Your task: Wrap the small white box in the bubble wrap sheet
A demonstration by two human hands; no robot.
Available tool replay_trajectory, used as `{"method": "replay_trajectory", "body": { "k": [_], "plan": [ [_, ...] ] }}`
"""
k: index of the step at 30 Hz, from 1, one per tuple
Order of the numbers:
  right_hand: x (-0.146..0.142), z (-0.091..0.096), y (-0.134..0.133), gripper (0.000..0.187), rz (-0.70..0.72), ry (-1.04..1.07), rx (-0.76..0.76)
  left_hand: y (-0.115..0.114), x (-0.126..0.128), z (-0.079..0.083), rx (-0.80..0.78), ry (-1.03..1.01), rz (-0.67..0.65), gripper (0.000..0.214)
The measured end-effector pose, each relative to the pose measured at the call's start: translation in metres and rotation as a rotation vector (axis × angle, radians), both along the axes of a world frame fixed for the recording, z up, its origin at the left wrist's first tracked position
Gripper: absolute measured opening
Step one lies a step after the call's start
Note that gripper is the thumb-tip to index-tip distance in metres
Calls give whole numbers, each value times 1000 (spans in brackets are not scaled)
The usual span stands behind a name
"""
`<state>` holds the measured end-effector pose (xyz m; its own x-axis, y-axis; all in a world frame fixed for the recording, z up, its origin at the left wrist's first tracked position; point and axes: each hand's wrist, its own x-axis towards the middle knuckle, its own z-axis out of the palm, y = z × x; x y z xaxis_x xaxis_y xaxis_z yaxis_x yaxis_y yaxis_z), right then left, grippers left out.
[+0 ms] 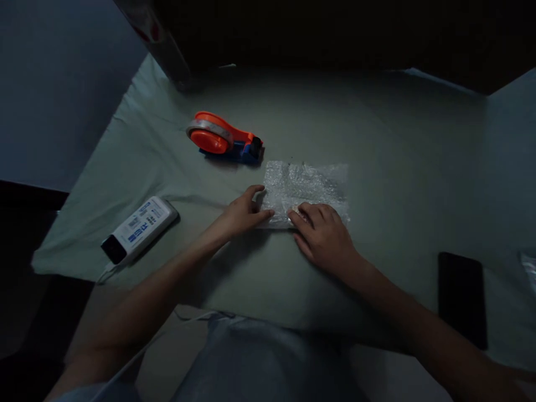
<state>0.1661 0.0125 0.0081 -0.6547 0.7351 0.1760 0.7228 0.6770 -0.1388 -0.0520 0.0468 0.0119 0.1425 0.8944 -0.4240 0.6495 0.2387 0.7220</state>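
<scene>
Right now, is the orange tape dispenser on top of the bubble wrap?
No, the orange-and-blue tape dispenser sits on the green cloth, beside the bubble wrap.

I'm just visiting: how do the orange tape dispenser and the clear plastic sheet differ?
Colour: the tape dispenser is orange and blue; the plastic sheet is clear and shiny.
Shape: the dispenser is bulky with a round wheel, while the sheet is thin, flat and crinkled.
Contact: no hand touches the dispenser, but the right hand rests on the sheet and the left hand is at its left edge.
Both lie on the pale green cloth.
</scene>
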Motion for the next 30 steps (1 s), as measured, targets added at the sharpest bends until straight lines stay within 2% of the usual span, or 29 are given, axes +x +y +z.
{"method": "replay_trajectory", "body": {
  "k": [6,11,13,16,18,20,22,26,30],
  "plan": [
    [-5,7,0,39,-23,-57,-30,-4,10,-10,80,-180,43,46],
    [-6,8,0,37,-35,-50,-24,-14,24,-9,306,-218,66,45],
    [-7,7,0,38,-37,-42,-29,-16,33,-8,348,-258,71,46],
    [-6,4,-1,39,-37,-37,-21,-16,44,-8,305,-343,98,54],
    [-5,2,-2,38,-38,-40,-7,-14,45,-11,281,-401,150,68],
    [-5,1,-3,39,-35,-43,8,-13,38,-14,281,-414,214,82],
    [-4,0,-4,42,-32,-48,15,-12,27,-17,270,-366,251,86],
    [-5,0,-5,45,-36,-66,25,-5,4,-15,75,-269,200,59],
    [-5,0,-5,45,-43,-77,36,11,-2,-10,-90,-253,144,41]
  ]
}}
